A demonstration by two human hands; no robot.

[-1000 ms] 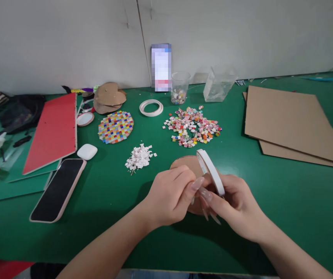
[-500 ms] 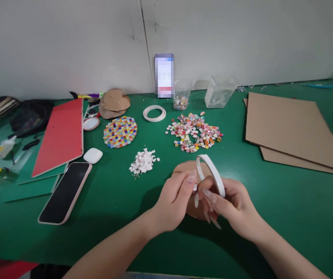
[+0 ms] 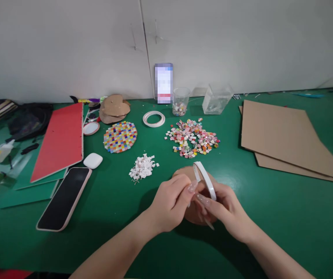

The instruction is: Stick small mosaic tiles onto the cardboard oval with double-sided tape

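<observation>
My right hand (image 3: 226, 209) grips a thin white roll of tape (image 3: 205, 179), held upright just above a brown cardboard disc (image 3: 183, 172) on the green table (image 3: 271, 217). My left hand (image 3: 170, 201) is closed in a pinch against the roll's near edge, its fingertips meeting those of my right hand. Whether a strip of tape sits between the left fingers is too small to tell. A heap of small white paper scraps (image 3: 142, 166) lies left of the disc, and a pile of coloured mosaic tiles (image 3: 194, 137) lies beyond it.
A finished tiled disc (image 3: 120, 136), second tape roll (image 3: 154, 118), plastic cup of tiles (image 3: 180, 101) and clear box (image 3: 216, 99) stand at the back. Phone (image 3: 64, 197), earbud case (image 3: 93, 160) and red board (image 3: 60, 139) lie left; cardboard sheets (image 3: 285, 135) right.
Both hands stay together on the tape roll; the left fingers rose in a pinch, then came back down against it. The view has tilted, shifting everything slightly lower.
</observation>
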